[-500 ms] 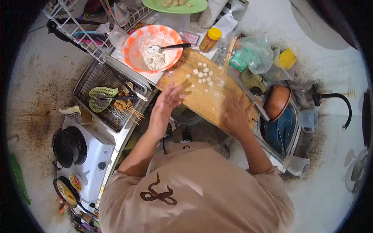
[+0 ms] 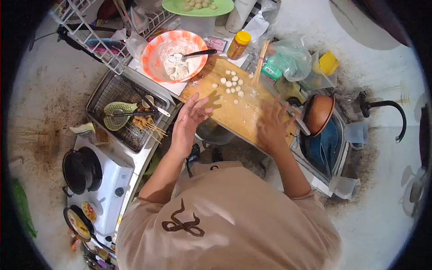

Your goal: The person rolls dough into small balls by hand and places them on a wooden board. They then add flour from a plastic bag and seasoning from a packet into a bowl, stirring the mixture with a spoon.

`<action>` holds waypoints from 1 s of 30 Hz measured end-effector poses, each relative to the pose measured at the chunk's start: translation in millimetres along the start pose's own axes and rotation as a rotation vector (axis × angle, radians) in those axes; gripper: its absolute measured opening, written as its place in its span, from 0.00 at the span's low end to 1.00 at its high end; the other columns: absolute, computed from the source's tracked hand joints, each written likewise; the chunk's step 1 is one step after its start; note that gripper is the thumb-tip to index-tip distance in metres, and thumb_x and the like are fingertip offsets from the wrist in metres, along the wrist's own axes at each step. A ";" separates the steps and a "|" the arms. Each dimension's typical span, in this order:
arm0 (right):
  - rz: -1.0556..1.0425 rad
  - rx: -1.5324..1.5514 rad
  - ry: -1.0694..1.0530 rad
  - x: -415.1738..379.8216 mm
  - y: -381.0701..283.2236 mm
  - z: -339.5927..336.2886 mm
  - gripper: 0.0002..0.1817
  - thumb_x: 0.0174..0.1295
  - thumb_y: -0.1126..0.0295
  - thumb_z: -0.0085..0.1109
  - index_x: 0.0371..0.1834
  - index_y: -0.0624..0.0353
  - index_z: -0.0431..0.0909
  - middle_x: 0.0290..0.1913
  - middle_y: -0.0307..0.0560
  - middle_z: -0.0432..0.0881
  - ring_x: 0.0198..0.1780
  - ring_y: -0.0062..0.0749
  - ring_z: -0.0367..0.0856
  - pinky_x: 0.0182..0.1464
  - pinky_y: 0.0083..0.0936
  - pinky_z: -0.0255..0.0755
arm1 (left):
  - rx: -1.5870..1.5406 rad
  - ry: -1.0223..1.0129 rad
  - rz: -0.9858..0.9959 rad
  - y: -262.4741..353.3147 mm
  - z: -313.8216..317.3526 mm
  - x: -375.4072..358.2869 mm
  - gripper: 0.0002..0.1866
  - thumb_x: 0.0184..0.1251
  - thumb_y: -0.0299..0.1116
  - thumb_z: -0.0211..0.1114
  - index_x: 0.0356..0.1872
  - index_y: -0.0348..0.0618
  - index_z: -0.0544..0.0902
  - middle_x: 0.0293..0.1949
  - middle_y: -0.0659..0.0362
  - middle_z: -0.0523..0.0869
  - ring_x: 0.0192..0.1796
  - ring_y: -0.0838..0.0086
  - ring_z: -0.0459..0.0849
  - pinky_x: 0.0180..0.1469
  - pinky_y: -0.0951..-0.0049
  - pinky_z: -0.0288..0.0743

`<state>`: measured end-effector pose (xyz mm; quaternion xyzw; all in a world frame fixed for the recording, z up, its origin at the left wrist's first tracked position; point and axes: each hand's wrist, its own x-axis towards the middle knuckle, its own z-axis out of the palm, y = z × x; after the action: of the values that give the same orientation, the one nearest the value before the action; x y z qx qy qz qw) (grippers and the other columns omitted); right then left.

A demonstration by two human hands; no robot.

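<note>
Both hands show with fingers apart and nothing gripped. My left hand (image 2: 189, 123) is raised near the front left edge of the wooden board (image 2: 234, 118). Spread over the board's right part is my right hand (image 2: 273, 125), slightly blurred; whether it touches the wood I cannot tell. Several small white dough balls (image 2: 229, 84) lie between and beyond the hands. A bundle of thin sticks (image 2: 259, 65) rests at the board's far edge. Behind my left hand, an orange-rimmed bowl (image 2: 151, 63) holds white flour and a black-handled spoon (image 2: 198, 53).
A green plate (image 2: 198, 10) with more balls and a yellow-lidded jar (image 2: 239, 45) stand at the back. Left are a wire-rack tray (image 2: 121, 130) with skewers and a stove (image 2: 110, 180). A knife (image 2: 302, 126), brown bowl (image 2: 320, 114) and sink (image 2: 344, 155) are at right.
One more small ball now shows on the board near the middle. My right hand has shifted slightly and looks less blurred; my left hand has moved slightly left.
</note>
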<state>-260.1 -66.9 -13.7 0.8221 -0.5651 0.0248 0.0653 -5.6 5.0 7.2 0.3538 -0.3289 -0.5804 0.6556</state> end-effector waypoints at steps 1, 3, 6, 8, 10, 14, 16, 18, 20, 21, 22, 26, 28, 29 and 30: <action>-0.019 0.005 0.025 12.9 4.4 5.7 0.40 0.51 0.48 0.53 0.68 0.45 0.53 0.73 0.51 0.37 0.71 0.60 0.31 0.57 0.74 0.24 | 0.002 0.002 0.001 -1.2 -1.0 -1.0 0.38 0.61 0.60 0.45 0.66 0.45 0.56 0.61 0.52 0.67 0.57 0.63 0.71 0.59 0.64 0.59; -0.048 0.045 0.039 30.6 1.3 7.6 0.40 0.51 0.48 0.52 0.68 0.45 0.53 0.73 0.52 0.36 0.71 0.61 0.30 0.57 0.74 0.22 | -0.002 -0.008 0.000 -3.1 -0.2 -1.3 0.38 0.61 0.60 0.45 0.66 0.45 0.56 0.61 0.52 0.67 0.57 0.63 0.71 0.59 0.64 0.59; -0.098 0.181 -0.025 40.7 -33.8 -4.5 0.41 0.51 0.47 0.52 0.69 0.46 0.52 0.73 0.53 0.35 0.71 0.62 0.30 0.57 0.72 0.19 | -0.017 -0.032 -0.002 -1.9 2.7 -0.7 0.38 0.60 0.60 0.45 0.66 0.45 0.57 0.61 0.52 0.67 0.56 0.63 0.71 0.59 0.64 0.59; -0.158 0.303 -0.108 16.9 -47.6 -26.6 0.41 0.51 0.48 0.51 0.69 0.47 0.52 0.73 0.53 0.35 0.71 0.62 0.29 0.57 0.72 0.17 | -0.031 -0.037 0.007 -0.9 5.5 0.0 0.38 0.60 0.60 0.45 0.66 0.45 0.57 0.61 0.52 0.67 0.56 0.63 0.71 0.59 0.64 0.59; -0.118 0.180 -0.078 -8.6 -32.7 -6.8 0.41 0.51 0.48 0.51 0.68 0.48 0.52 0.73 0.53 0.34 0.71 0.62 0.29 0.57 0.72 0.18 | -0.042 -0.046 0.010 0.2 3.6 0.4 0.38 0.60 0.60 0.44 0.66 0.45 0.57 0.61 0.53 0.67 0.56 0.63 0.71 0.58 0.63 0.59; 0.023 0.008 -0.001 -1.4 -0.7 -1.5 0.40 0.52 0.45 0.48 0.68 0.48 0.52 0.73 0.52 0.32 0.71 0.62 0.31 0.57 0.72 0.18 | -0.038 -0.053 0.006 -1.5 -4.6 -0.5 0.38 0.60 0.61 0.43 0.66 0.46 0.57 0.60 0.53 0.67 0.56 0.64 0.71 0.58 0.63 0.59; -0.011 0.013 0.073 21.3 1.3 7.4 0.41 0.52 0.44 0.47 0.69 0.48 0.51 0.73 0.52 0.33 0.71 0.62 0.32 0.57 0.73 0.19 | -0.027 -0.056 -0.004 -2.2 -6.8 -1.0 0.38 0.60 0.62 0.43 0.66 0.46 0.57 0.60 0.53 0.68 0.56 0.64 0.71 0.59 0.63 0.59; -0.057 0.024 0.084 36.4 -4.5 9.8 0.40 0.52 0.45 0.46 0.69 0.47 0.51 0.73 0.52 0.33 0.71 0.61 0.32 0.57 0.73 0.19 | -0.033 -0.058 -0.013 -4.8 -7.1 0.2 0.38 0.60 0.62 0.43 0.66 0.46 0.57 0.60 0.52 0.68 0.55 0.63 0.71 0.59 0.62 0.59; -0.113 0.047 0.023 44.5 -27.6 11.0 0.40 0.52 0.46 0.46 0.69 0.47 0.51 0.73 0.52 0.33 0.71 0.60 0.32 0.57 0.73 0.19 | -0.050 -0.052 -0.011 -6.8 -3.6 1.0 0.38 0.60 0.62 0.43 0.66 0.46 0.57 0.60 0.52 0.68 0.55 0.63 0.72 0.59 0.62 0.59; -0.134 0.085 -0.027 40.6 -36.0 2.3 0.39 0.53 0.47 0.46 0.69 0.47 0.51 0.73 0.52 0.33 0.71 0.60 0.32 0.57 0.73 0.20 | -0.055 -0.051 -0.011 -7.0 -2.7 2.1 0.39 0.60 0.62 0.43 0.66 0.46 0.57 0.60 0.52 0.68 0.55 0.63 0.72 0.59 0.62 0.59; -0.155 0.124 -0.078 29.2 -45.2 -13.3 0.39 0.53 0.48 0.46 0.69 0.47 0.51 0.73 0.52 0.33 0.71 0.60 0.31 0.57 0.73 0.20 | -0.058 -0.066 -0.004 -7.4 -2.8 3.8 0.38 0.60 0.62 0.43 0.66 0.46 0.57 0.60 0.52 0.68 0.55 0.63 0.72 0.59 0.62 0.59; -0.114 0.105 -0.128 -8.7 -27.0 -18.8 0.37 0.56 0.51 0.40 0.69 0.51 0.49 0.73 0.53 0.32 0.71 0.59 0.28 0.58 0.69 0.15 | -0.056 -0.094 0.012 -5.5 -2.2 7.7 0.38 0.61 0.61 0.43 0.66 0.46 0.57 0.60 0.51 0.67 0.55 0.63 0.72 0.59 0.62 0.59; -0.046 0.077 -0.019 -2.2 -3.3 -2.5 0.38 0.55 0.48 0.42 0.69 0.48 0.50 0.73 0.53 0.33 0.71 0.62 0.30 0.57 0.72 0.18 | -0.049 -0.097 0.003 -5.9 -1.1 5.5 0.38 0.61 0.60 0.43 0.66 0.45 0.57 0.60 0.51 0.67 0.55 0.63 0.72 0.59 0.62 0.59; -0.012 0.062 0.041 4.4 5.9 4.8 0.38 0.54 0.46 0.44 0.69 0.46 0.50 0.73 0.52 0.34 0.71 0.63 0.31 0.56 0.74 0.19 | -0.045 -0.105 -0.004 -6.9 -1.2 5.5 0.37 0.61 0.60 0.43 0.66 0.45 0.56 0.60 0.51 0.67 0.55 0.63 0.72 0.59 0.62 0.59; -0.020 0.135 0.055 13.5 4.5 3.7 0.38 0.55 0.46 0.43 0.70 0.46 0.49 0.73 0.52 0.34 0.71 0.64 0.31 0.56 0.74 0.19 | -0.041 -0.114 -0.008 -7.6 -0.1 6.3 0.37 0.62 0.59 0.43 0.66 0.45 0.56 0.60 0.51 0.67 0.55 0.63 0.72 0.59 0.62 0.59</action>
<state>-259.6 -81.5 -15.4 0.8294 -0.5517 0.0847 0.0252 -8.9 -1.8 0.9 0.3080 -0.3523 -0.6087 0.6407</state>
